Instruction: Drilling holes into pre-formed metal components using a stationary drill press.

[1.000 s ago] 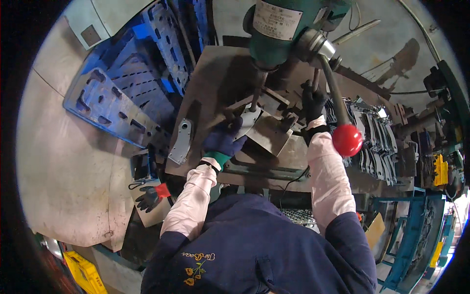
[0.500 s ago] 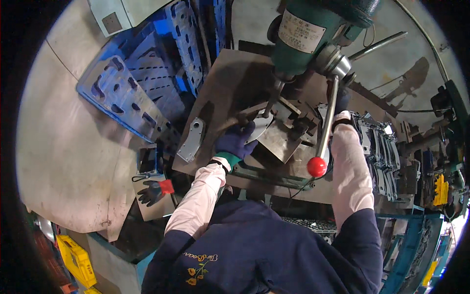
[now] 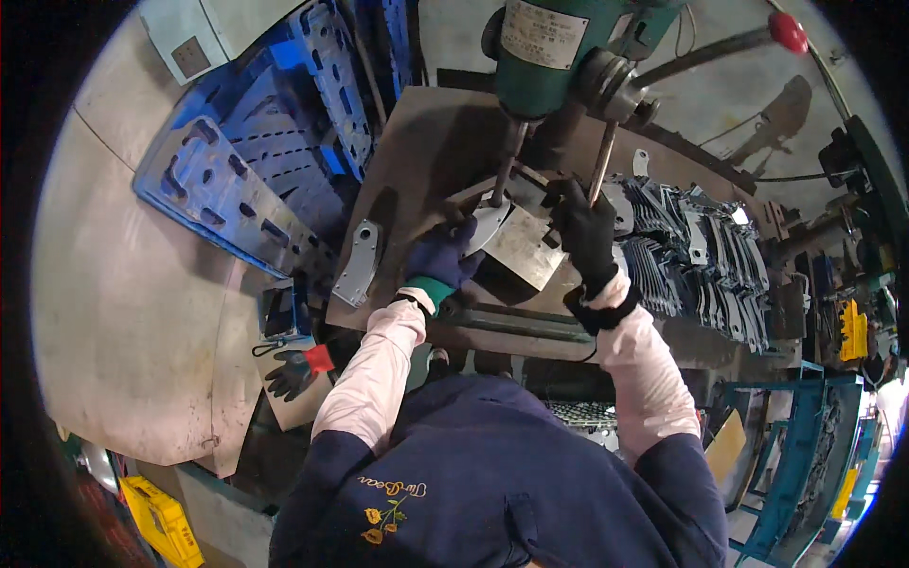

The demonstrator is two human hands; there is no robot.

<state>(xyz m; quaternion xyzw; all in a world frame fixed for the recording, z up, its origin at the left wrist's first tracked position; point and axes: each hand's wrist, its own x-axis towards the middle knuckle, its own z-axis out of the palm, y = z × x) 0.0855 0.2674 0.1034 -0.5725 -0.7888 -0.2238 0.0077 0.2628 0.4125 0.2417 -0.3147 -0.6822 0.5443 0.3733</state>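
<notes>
A green drill press (image 3: pixel 530 71) stands over a steel work table, its spindle and bit (image 3: pixel 509 166) reaching down to a curved grey metal plate (image 3: pixel 490 223). Wearing a dark blue glove with a green cuff, my left hand (image 3: pixel 439 256) is closed on the left end of that plate, beside a square steel block (image 3: pixel 524 248). My right hand (image 3: pixel 585 232), in a black glove, wraps round the lower end of a feed lever (image 3: pixel 603 163); that tip is hidden in the fingers. Another lever with a red knob (image 3: pixel 788 32) points to the upper right.
One similar grey plate (image 3: pixel 360 263) lies on the table (image 3: pixel 407 142) at left. Several rows of stacked metal plates (image 3: pixel 701 246) fill the right side. Blue slotted panels (image 3: pixel 227 180) lean at far left. A black and red glove (image 3: pixel 295 372) rests on a board at lower left.
The feed levers have turned; the red knob swung from low near the table to the upper right. My right hand came nearer and left, onto a lever. My left hand stays at the plate.
</notes>
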